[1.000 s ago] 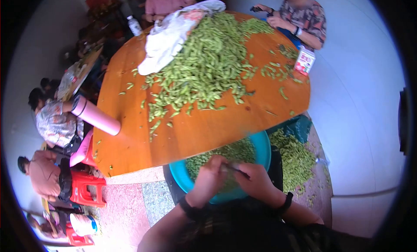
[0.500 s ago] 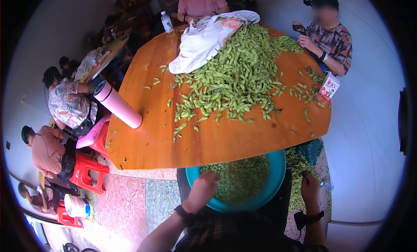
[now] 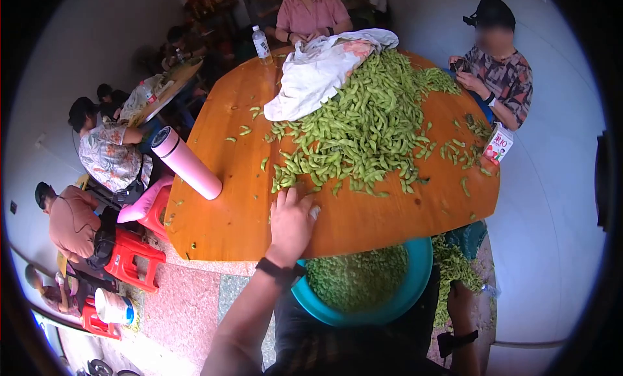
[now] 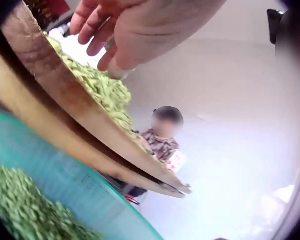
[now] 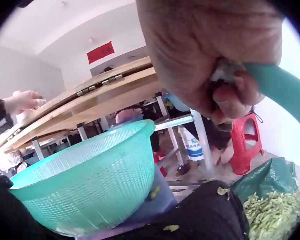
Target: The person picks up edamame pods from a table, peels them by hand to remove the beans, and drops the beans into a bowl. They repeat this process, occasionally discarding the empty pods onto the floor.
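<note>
My left hand rests on the wooden table at the near edge of a heap of green edamame pods. In the left wrist view its fingers are loosely bent, with a white wrap on the thumb and nothing visibly held. My right hand is low at the right, beside the turquoise mesh basket. Its fingers curl round a smooth teal bar-shaped thing whose kind is partly hidden by the hand. Shelled green beans fill the basket, which sits at my lap below the table edge.
A pink flask stands at the table's left, a drink carton at the right. A white cloth covers part of the heap. Empty-looking pods lie on the floor at right by a green bag. Several people sit around.
My hands were together over the basket a second ago, then parted. The left has moved forward onto the table by the pods; the right has gone out to the right and stays low.
</note>
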Action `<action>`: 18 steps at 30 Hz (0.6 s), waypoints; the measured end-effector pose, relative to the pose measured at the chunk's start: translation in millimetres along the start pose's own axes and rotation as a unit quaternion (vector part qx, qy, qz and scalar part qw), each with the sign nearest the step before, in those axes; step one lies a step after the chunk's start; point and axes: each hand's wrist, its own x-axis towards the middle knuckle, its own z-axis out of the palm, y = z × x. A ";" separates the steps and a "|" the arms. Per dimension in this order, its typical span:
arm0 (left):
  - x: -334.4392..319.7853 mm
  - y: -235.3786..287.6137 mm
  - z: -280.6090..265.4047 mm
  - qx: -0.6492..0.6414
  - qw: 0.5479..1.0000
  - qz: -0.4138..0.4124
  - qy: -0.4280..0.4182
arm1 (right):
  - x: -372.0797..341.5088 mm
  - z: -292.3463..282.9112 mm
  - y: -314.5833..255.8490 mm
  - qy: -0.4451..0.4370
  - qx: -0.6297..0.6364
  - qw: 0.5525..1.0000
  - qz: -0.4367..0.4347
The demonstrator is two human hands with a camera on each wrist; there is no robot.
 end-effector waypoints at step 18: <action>-9.4 -67.4 -72.7 0.088 0.987 -0.133 -0.012 | 6.3 21.4 18.3 -0.049 0.035 0.998 0.011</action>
